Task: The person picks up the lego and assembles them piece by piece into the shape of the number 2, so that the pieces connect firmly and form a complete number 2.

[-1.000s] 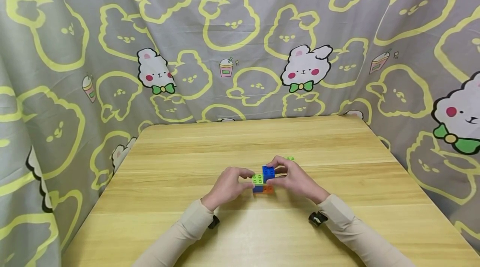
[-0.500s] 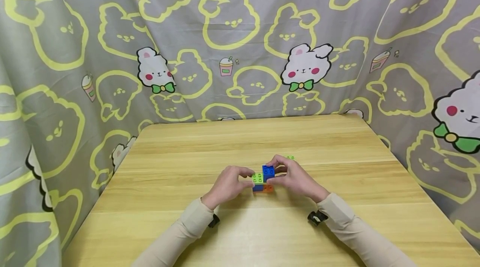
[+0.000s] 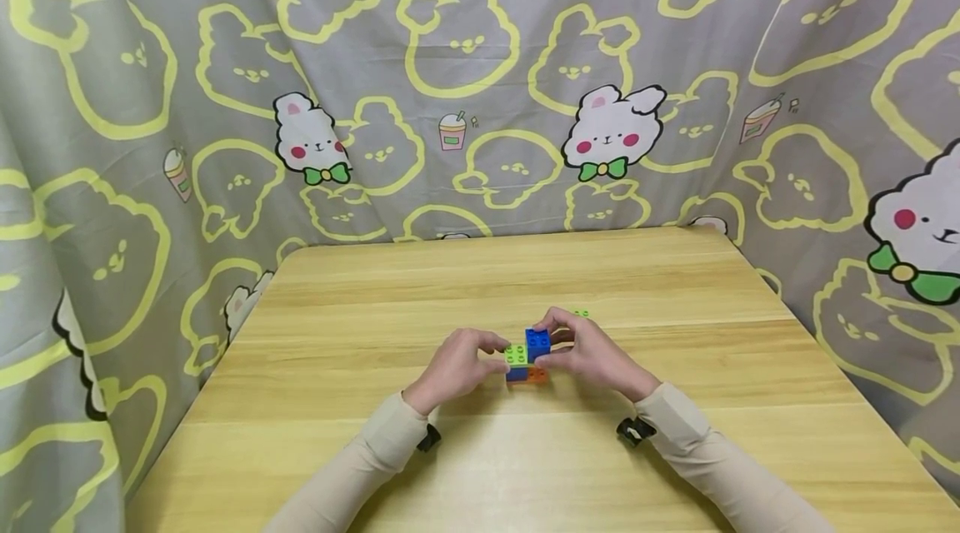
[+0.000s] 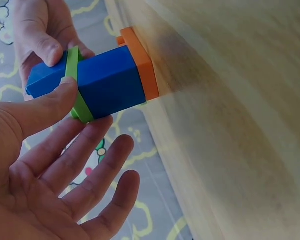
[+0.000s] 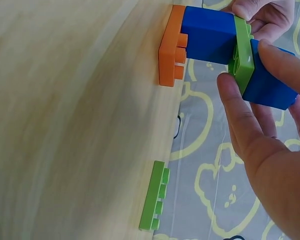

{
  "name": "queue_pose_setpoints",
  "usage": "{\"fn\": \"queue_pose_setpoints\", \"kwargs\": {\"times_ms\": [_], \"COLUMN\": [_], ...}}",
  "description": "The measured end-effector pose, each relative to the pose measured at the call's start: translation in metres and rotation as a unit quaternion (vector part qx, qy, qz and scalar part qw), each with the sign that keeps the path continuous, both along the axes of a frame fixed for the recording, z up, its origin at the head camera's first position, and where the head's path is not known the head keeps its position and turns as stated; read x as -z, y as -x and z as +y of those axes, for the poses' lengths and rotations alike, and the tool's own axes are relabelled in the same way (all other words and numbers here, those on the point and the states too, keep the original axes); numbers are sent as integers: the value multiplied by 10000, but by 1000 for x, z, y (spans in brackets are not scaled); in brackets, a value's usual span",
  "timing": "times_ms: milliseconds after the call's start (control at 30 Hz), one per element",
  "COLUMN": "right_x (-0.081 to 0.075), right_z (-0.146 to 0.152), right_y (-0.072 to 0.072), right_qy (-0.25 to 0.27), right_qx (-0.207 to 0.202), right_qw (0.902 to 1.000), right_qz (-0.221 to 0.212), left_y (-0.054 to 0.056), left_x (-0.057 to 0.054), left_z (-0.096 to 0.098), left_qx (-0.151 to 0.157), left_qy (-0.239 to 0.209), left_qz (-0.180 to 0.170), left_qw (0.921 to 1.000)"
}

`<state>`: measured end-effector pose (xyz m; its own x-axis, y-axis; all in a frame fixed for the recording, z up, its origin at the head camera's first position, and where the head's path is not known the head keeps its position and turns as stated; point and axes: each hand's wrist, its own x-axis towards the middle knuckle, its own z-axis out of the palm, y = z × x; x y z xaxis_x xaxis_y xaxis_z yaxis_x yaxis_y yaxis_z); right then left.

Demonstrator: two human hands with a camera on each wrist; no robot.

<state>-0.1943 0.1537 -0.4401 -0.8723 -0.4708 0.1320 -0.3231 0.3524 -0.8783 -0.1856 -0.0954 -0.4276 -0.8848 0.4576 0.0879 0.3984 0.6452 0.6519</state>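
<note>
Near the centre of the head view, a small stack of toy bricks is held between two hands over the wooden desk (image 3: 480,458). An orange brick (image 3: 536,378) is set lowest, on the desk, and its left part is covered by the lower blue block (image 3: 517,374), while studs are left bare on its right. The lower blue block is topped by a thin green brick (image 3: 515,355), whose right part juts out past it; on that right part the upper blue block (image 3: 537,341) is seated. The thin green brick is pinched at its left side by the left hand (image 3: 456,362), and in the left wrist view the outer fingers are seen spread toward the bottom of the frame. The upper blue block is gripped from the right by the right hand (image 3: 596,360), with the thumb pressed along one face. A loose green brick (image 5: 153,196) is seen on the desk at the lower middle of the right wrist view; in the head view it is mostly hidden behind the right hand. Across the upper part of the head view, a grey curtain (image 3: 517,8) is patterned with yellow outlines and white cartoon animals.
</note>
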Motion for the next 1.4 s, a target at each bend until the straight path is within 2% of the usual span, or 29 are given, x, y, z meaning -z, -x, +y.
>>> {"fn": "queue_pose_setpoints", "kwargs": {"times_ms": [367, 667, 1033, 1200, 1400], "right_x": [-4, -3, -2, -5, -14], "right_z": [-2, -1, -1, 3, 12], "right_y": [2, 3, 2, 0, 5], "right_qy": [35, 113, 155, -16, -127], "right_qx": [66, -44, -128, -193, -163], "right_qw": [10000, 9998, 9986, 9988, 9998], "right_qz": [-43, -146, -491, -446, -81], "left_y": [4, 8, 5, 2, 0], "left_x": [-4, -3, -1, -3, -6], "left_z": [1, 3, 3, 3, 3], "left_qx": [-142, -145, -154, -100, 19], "left_qy": [43, 165, 243, 343, 338], "left_qz": [-132, -126, -136, -106, -33], "left_qw": [9998, 9997, 9995, 9993, 9994]}}
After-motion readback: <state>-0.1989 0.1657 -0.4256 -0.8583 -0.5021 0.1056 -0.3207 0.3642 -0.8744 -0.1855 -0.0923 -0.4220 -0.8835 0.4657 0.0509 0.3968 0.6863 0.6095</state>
